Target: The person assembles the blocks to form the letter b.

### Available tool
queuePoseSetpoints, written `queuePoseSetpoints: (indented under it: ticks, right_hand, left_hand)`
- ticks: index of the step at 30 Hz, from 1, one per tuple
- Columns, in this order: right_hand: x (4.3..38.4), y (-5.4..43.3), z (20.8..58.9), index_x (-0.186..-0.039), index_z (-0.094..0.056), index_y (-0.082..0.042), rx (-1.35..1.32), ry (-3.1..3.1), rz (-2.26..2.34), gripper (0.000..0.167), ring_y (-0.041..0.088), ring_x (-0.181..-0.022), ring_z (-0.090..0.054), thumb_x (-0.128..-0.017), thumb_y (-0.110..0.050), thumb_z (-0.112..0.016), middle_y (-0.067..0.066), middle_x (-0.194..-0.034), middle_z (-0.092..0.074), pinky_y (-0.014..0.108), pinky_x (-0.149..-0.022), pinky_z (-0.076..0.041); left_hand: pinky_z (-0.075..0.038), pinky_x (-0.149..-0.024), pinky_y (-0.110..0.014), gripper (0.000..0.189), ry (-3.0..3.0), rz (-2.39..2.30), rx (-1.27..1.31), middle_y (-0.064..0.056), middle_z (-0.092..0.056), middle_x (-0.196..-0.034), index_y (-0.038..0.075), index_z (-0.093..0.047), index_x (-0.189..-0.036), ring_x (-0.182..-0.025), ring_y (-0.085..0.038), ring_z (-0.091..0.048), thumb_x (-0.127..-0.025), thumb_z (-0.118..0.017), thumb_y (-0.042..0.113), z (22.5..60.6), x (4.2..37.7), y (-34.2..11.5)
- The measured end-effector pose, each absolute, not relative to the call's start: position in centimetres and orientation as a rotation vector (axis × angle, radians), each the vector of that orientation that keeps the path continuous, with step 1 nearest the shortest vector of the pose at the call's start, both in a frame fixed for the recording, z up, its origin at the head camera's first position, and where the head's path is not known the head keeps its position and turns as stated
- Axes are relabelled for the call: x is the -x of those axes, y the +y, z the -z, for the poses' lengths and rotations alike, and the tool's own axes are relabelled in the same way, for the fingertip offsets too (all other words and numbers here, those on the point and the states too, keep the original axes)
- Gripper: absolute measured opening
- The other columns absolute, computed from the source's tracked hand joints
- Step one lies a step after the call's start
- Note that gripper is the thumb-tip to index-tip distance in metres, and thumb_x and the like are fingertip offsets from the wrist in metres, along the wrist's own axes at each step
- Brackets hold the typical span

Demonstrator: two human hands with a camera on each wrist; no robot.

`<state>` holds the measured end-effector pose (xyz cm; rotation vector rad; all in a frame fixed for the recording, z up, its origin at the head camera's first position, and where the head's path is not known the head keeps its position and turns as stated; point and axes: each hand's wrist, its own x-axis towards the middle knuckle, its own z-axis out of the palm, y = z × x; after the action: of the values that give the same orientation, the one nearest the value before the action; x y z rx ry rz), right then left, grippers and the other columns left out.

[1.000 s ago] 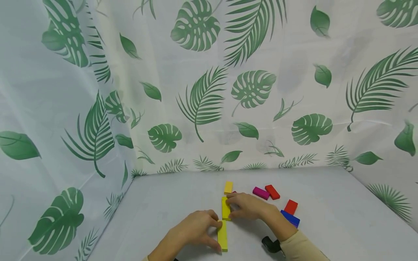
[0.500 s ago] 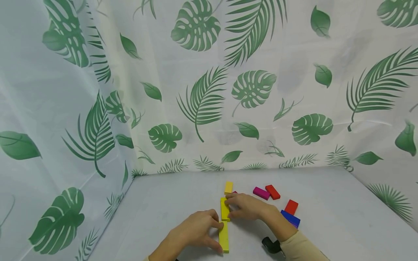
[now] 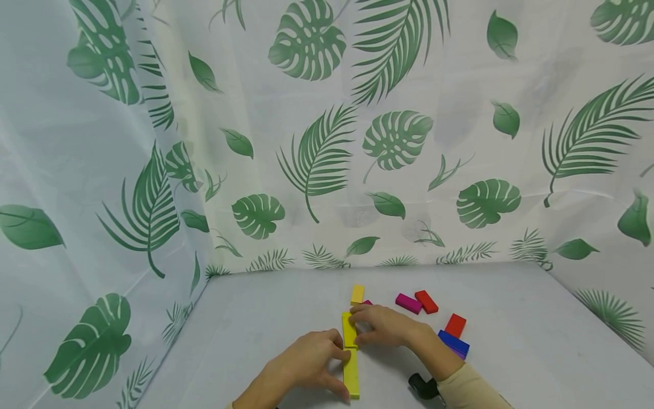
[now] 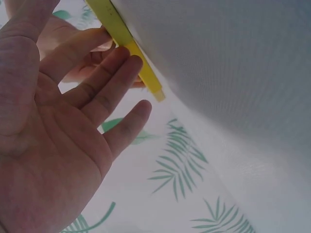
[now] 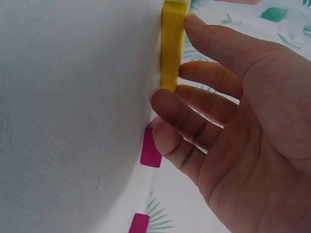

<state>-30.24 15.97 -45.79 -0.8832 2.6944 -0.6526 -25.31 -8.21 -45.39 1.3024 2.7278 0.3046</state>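
Your left hand (image 3: 311, 358), part-curled, pinches the near yellow block (image 3: 351, 375) from 9 o'clock. Right hand (image 3: 388, 324), likewise, pinches the far yellow block (image 3: 349, 330), at its 12. Contact unclear. Press lightly, square the ends; mind the paler block (image 3: 357, 294) beyond, about 12.

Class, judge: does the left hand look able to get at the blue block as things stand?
Probably not directly: the right forearm lies between the left hand, touching the near yellow block, and the blue block.
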Motion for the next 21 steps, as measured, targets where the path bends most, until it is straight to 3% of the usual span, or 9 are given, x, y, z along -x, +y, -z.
queuePoseSetpoints:
  ticks: [6, 21]
  right_hand:
    - [30.10, 15.90, 45.61, -0.133, -0.071, -0.016, 0.885, 2.686, 0.662, 0.045, 0.030, -0.141, -0.054, -0.093, -0.033, -0.079, 0.005, -0.152, -0.058, 0.055, -0.114, -0.047]
    - [30.03, 15.83, 45.60, -0.130, -0.072, -0.017, 0.892, 2.684, 0.658, 0.043, 0.029, -0.141, -0.054, -0.092, -0.035, -0.080, 0.005, -0.150, -0.059, 0.054, -0.113, -0.048]
  left_hand:
    - [-0.053, -0.091, -0.021, 0.070, 2.729, -0.285, -1.331, 0.011, -0.064, -0.115, 0.027, -0.076, -0.129, -0.096, 0.001, -0.058, -0.073, -0.083, 0.069, 45.08, 25.18, -8.13]
    - [-0.051, -0.087, -0.018, 0.068, 2.743, -0.224, -1.356, 0.010, -0.064, -0.111, 0.029, -0.077, -0.126, -0.091, 0.001, -0.056, -0.073, -0.081, 0.071, 45.45, 25.29, -7.79]
